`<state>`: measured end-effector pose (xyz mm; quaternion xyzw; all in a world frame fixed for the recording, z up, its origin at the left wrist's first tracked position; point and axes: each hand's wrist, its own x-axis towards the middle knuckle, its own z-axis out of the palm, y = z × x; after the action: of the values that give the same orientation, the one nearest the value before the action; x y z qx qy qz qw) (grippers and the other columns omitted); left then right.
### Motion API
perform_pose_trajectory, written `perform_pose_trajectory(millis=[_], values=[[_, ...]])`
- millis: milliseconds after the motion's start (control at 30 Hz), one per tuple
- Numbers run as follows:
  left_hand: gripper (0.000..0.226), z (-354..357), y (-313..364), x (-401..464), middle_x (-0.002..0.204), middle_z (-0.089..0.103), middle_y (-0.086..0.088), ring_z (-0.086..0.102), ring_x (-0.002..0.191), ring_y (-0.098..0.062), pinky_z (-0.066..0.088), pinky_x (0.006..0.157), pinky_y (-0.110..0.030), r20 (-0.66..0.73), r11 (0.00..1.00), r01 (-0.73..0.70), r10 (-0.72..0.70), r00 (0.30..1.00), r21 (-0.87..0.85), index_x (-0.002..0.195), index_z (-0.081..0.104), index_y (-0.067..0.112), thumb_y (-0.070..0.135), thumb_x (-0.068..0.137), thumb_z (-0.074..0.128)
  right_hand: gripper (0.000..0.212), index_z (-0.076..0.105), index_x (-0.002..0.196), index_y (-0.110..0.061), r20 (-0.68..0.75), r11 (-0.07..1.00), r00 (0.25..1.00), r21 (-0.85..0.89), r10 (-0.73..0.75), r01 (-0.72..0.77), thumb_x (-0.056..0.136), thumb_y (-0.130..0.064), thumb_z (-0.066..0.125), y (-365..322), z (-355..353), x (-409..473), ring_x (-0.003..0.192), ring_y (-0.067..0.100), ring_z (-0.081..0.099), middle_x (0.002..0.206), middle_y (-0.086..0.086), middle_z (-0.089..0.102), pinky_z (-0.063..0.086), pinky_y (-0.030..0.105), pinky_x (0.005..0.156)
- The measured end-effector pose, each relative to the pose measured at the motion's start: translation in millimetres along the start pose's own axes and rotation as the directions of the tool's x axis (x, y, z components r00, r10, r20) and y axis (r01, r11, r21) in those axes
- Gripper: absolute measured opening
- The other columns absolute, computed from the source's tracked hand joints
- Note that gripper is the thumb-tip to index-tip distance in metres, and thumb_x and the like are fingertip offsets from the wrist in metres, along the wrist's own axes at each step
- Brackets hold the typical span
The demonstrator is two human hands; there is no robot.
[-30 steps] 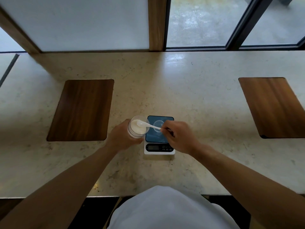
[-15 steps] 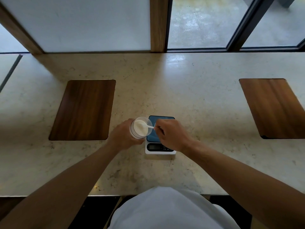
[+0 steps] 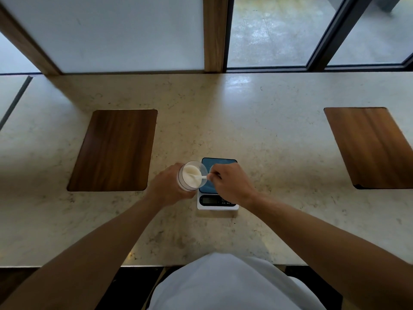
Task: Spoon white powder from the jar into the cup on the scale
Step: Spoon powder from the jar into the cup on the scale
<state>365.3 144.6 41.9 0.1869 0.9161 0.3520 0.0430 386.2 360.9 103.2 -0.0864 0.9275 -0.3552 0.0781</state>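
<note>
A clear jar [image 3: 190, 175] of white powder is tilted toward the right, gripped from the left by my left hand [image 3: 168, 186]. My right hand [image 3: 232, 183] pinches the handle of a small white spoon [image 3: 199, 177], whose bowl is down in the powder inside the jar. Just right of the jar stands a small white scale [image 3: 218, 201] with a blue top and a dark display. The cup on the scale is almost wholly hidden behind my right hand; only a sliver of clear rim [image 3: 211, 168] shows.
The pale stone counter [image 3: 245, 121] carries two inset wooden panels, one at left [image 3: 114, 149] and one at far right [image 3: 371, 146]. A window wall with a wooden post [image 3: 213, 34] runs along the back. My white-clothed torso [image 3: 225, 285] is at the near edge.
My right hand moved left, carrying the spoon from over the jar's rim down into the powder. It now covers the cup, which was visible a second ago. The jar tilted a little more.
</note>
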Motion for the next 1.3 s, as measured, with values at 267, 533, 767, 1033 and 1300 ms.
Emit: perform_pose_trajectory(millis=[267,533,767,1033,1300], values=[[0.076,2,-1,1,0.113,0.066,0.000,0.059,0.094,-0.011,0.050,0.086,-0.030,0.013,1.000,-0.003,0.003,1.000,0.029,0.125,0.052,0.025,0.045,0.062,0.089,0.026,0.074,0.082,-0.007,0.064,0.991,0.992,0.067,0.110,-0.114,0.095,-0.017,0.054,-3,-2,3,0.048,0.007,0.045,0.058,-0.007,0.057,0.032,0.015,0.048],[0.075,0,5,0,0.108,0.066,0.004,0.057,0.088,-0.009,0.044,0.079,-0.020,-0.012,0.999,-0.027,0.028,1.000,0.036,0.123,0.054,0.023,0.041,0.060,0.091,0.027,0.071,0.071,-0.016,0.100,0.972,0.978,0.130,0.183,-0.195,0.093,-0.019,0.055,-2,-4,4,0.048,0.007,0.045,0.057,-0.009,0.057,0.033,0.011,0.044],[0.075,0,6,-1,0.109,0.060,0.007,0.059,0.090,-0.013,0.048,0.082,-0.028,-0.031,1.000,0.019,-0.019,0.999,-0.021,0.123,0.053,0.022,0.039,0.061,0.091,0.026,0.072,0.070,-0.014,0.071,0.948,0.968,0.193,0.242,-0.252,0.091,-0.022,0.059,2,-7,8,0.050,0.008,0.045,0.057,-0.005,0.059,0.040,0.022,0.050],[0.067,3,9,5,0.111,0.065,-0.003,0.057,0.092,-0.012,0.047,0.086,-0.027,-0.039,0.994,0.097,-0.100,0.994,-0.059,0.121,0.055,0.016,0.034,0.066,0.088,0.023,0.072,0.071,-0.020,0.057,0.931,0.964,0.249,0.261,-0.266,0.092,-0.022,0.061,4,-20,9,0.045,0.005,0.046,0.061,-0.002,0.064,0.037,0.014,0.042],[0.072,-1,16,5,0.115,0.066,-0.004,0.062,0.098,-0.018,0.051,0.089,-0.033,-0.050,0.984,0.153,-0.158,0.986,-0.089,0.126,0.056,0.014,0.036,0.066,0.089,0.023,0.075,0.084,-0.007,0.044,0.932,0.966,0.255,0.255,-0.257,0.093,-0.020,0.059,1,-32,6,0.051,0.008,0.045,0.061,-0.005,0.059,0.035,0.018,0.050]])
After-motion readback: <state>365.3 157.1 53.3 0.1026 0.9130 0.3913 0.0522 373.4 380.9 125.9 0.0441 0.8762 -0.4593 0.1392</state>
